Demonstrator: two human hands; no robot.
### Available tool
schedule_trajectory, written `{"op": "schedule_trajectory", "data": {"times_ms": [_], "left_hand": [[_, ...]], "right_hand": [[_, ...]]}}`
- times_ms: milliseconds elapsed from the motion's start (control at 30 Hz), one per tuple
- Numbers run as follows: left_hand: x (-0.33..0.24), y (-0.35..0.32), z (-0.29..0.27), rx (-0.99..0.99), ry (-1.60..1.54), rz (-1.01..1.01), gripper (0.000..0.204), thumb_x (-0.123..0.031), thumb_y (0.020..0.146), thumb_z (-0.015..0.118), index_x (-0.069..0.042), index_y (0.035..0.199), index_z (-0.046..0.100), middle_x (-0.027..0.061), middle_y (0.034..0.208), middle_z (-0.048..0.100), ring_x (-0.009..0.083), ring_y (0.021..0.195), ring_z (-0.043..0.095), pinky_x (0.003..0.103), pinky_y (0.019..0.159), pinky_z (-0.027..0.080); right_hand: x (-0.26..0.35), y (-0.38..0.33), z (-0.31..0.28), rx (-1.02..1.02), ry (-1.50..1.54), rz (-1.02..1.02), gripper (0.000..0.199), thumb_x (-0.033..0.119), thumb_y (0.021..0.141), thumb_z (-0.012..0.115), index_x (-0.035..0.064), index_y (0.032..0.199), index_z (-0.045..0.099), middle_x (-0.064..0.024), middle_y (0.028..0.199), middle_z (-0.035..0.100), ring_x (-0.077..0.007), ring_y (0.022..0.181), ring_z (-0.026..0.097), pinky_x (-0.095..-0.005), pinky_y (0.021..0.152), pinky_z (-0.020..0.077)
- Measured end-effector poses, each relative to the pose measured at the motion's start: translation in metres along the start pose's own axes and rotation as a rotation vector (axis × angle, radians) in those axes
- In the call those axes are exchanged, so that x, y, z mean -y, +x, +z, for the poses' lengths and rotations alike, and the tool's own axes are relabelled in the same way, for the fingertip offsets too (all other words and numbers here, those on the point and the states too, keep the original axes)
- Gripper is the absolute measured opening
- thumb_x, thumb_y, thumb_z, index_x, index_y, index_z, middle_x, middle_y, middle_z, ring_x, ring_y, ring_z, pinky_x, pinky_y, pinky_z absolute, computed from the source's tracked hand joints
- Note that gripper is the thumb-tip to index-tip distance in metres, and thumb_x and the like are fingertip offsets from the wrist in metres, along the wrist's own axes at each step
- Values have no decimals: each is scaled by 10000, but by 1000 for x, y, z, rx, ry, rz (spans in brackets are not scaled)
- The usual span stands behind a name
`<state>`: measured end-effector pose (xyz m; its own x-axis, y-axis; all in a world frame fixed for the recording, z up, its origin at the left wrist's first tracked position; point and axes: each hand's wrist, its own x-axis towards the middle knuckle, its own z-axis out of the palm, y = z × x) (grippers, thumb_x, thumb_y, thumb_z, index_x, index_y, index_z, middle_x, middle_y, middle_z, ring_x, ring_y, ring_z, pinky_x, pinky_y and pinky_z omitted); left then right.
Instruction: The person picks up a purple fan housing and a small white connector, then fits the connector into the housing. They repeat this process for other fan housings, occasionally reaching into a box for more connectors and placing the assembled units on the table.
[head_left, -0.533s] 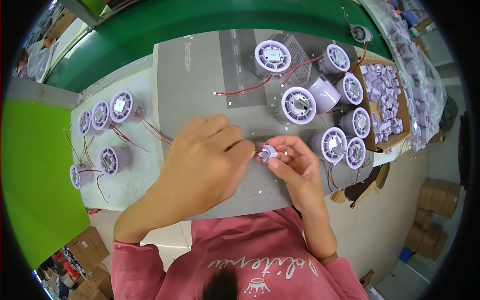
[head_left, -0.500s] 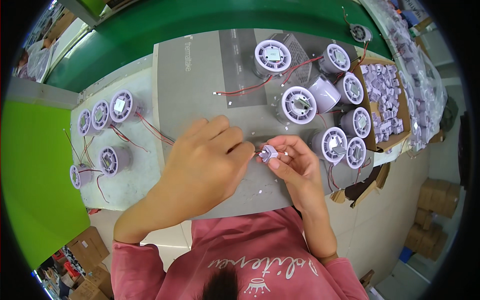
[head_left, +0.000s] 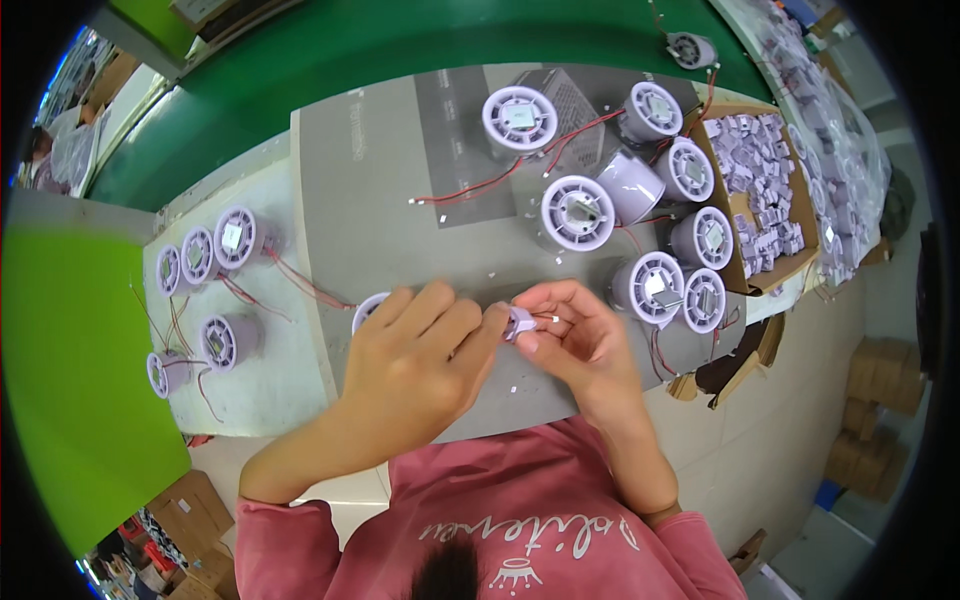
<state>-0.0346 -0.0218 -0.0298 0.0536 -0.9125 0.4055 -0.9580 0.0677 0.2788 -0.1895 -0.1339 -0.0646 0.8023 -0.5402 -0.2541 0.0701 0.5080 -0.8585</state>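
A small lilac plastic piece [head_left: 518, 323] is pinched between the thumb and fingers of my right hand [head_left: 590, 355]. Thin wires ending in a white connector [head_left: 554, 319] come out of its right side, in front of the right palm. My left hand [head_left: 415, 350] is closed, its thumb and fingertips pressed together at the piece's left side. Whatever those fingertips grip is hidden. Just behind my left knuckles shows the rim of a lilac round housing [head_left: 367, 308], mostly covered by the hand. Red wires [head_left: 310, 280] run towards it from the left.
Several lilac round housings with red wires stand on the right of the grey board [head_left: 400, 240], one [head_left: 632, 187] lying over. More housings [head_left: 228, 342] occupy the white surface at left. A cardboard box [head_left: 735, 215] of small lilac pieces sits far right. Tiny white scraps dot the board.
Both hands have shifted slightly left and lower, and the left fingertips have closed up to the lilac piece. The housing rim behind my left hand has come into sight. The whole view has shifted a little.
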Motion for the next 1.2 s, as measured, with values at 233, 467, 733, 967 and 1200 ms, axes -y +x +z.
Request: {"op": "schedule_trajectory", "data": {"times_ms": [233, 467, 733, 967, 1200], "left_hand": [[-7, 1, -14, 278, 108, -156, 525, -160, 820, 682, -86, 1319, 536, 68, 1198, 619, 240, 1155, 547, 523, 1052, 254], [-8, -3, 3, 281, 226, 31, 310, -91, 752, 640, -7, 1049, 660, 91, 912, 638, 240, 1035, 611, 611, 1087, 264], [-13, 5, 2, 423, 357, 96, 180, -80, 703, 619, -7, 859, 668, 94, 845, 609, 261, 1009, 606, 617, 1098, 268], [-10, -4, -2, 313, 303, -118, 226, -117, 697, 626, -1, 877, 698, 108, 927, 619, 274, 1125, 562, 613, 1099, 263], [-2, -9, -41, 358, 76, -210, 541, -166, 735, 749, 11, 1203, 541, 168, 1256, 550, 307, 1271, 457, 546, 1073, 327]], "right_hand": [[-5, -6, 2, -132, -530, -266, 288, 23, 813, 718, 39, 1083, 623, -70, 1006, 639, -154, 881, 618, -280, 767, 488], [-5, -7, 6, -78, -752, -372, 309, -3, 770, 713, 43, 1057, 608, -104, 978, 632, -292, 918, 587, -365, 777, 483], [-8, -2, 14, -64, -1009, -536, 409, -24, 723, 698, 41, 1111, 584, -107, 1003, 621, -307, 973, 559, -406, 857, 432], [-12, 2, 26, -51, -1106, -556, 468, -4, 715, 715, 29, 1167, 596, -129, 1000, 634, -318, 948, 576, -417, 854, 438], [-6, 4, 34, 18, -1161, -553, 485, -16, 709, 728, 25, 1173, 593, -111, 993, 659, -292, 928, 587, -406, 871, 430]]}}
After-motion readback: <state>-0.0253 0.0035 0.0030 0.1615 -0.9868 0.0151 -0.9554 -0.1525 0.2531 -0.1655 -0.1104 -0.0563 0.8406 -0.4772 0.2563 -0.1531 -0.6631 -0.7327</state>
